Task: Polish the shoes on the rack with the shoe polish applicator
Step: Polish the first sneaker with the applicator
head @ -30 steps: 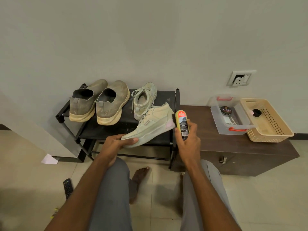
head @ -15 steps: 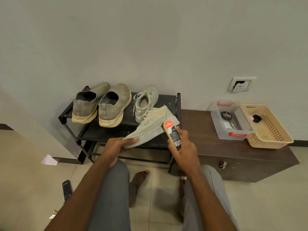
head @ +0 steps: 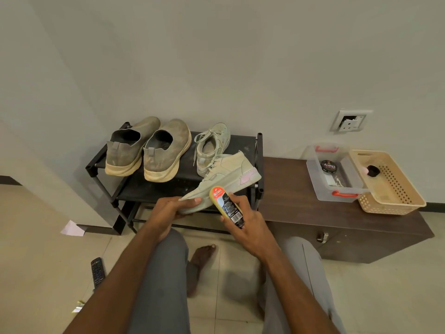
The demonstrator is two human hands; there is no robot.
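Shoes on the black rack [head: 106,162] come first: the grey slip-on pair [head: 149,150] sits at the centre left of the frame with one pale laced sneaker [head: 212,145] beside it, and none of the three is touched. The second pale sneaker [head: 224,179] is off the shelf, just right of centre. Your left hand [head: 168,208] holds it by the toe, fingers [head: 190,201] curled over the front and thumb beneath, heel tilted up toward the rack's right post.

Over the last second you have swung the shoe polish applicator [head: 226,206] down from upright beside the heel to lie across the sneaker's near side. That reads as the first stroke about to start, so the task is barely begun.

Your right hand [head: 248,225] is clamped round the applicator's lower body, with its yellow end reaching past your fingertips against the sneaker's sidewall. Whether the pad actually touches, I cannot tell.

At the right of the frame, a clear box [head: 337,189] and a beige basket [head: 390,203] stand on the low wooden table [head: 301,213].
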